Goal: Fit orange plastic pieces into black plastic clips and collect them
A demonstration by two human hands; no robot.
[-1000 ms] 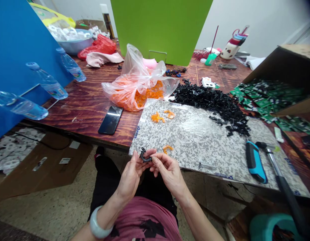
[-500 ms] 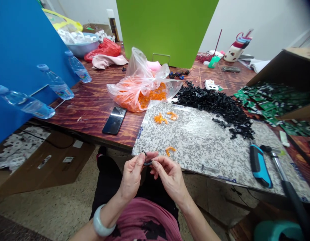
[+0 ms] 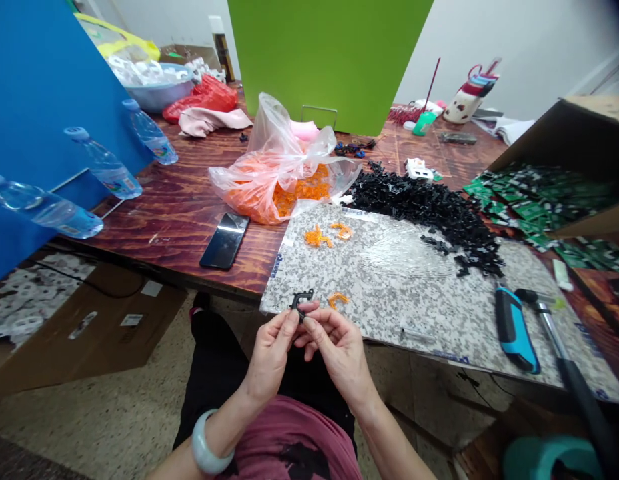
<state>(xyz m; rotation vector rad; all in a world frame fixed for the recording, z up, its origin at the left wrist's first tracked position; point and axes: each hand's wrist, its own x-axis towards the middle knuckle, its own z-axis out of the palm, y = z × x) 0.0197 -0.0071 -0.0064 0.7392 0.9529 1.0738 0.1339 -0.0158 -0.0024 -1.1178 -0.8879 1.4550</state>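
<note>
Over the near edge of the speckled granite-pattern board (image 3: 404, 300), held above the person's lap, both hands work close together. The left hand (image 3: 270, 353) and right hand (image 3: 334, 348) meet at a small black plastic part (image 3: 302, 300), which stands up from the fingertips, its hooked end toward the far side. Left thumb and forefinger (image 3: 291, 321) are closed in a pinch on its lower end. Right fingertips (image 3: 309, 321) are drawn in against the same end, with the other fingers curled; exact contact is partly hidden. Neither hand is released.

On the board, an orange plastic piece (image 3: 338, 300) lies just beyond the hands, and further orange pieces (image 3: 317, 235) sit toward the far edge. A heap of black plastic parts (image 3: 429, 213) spreads along the far right of the board and onto the wooden table (image 3: 164, 233). A knotted plastic bag of orange pieces (image 3: 274, 180) stands at far centre, with a smartphone (image 3: 224, 241) to its near left. A blue-and-black handled tool (image 3: 513, 330) and a hammer (image 3: 577, 387) lie at right. A pale bangle (image 3: 212, 452) circles the left wrist.
</note>
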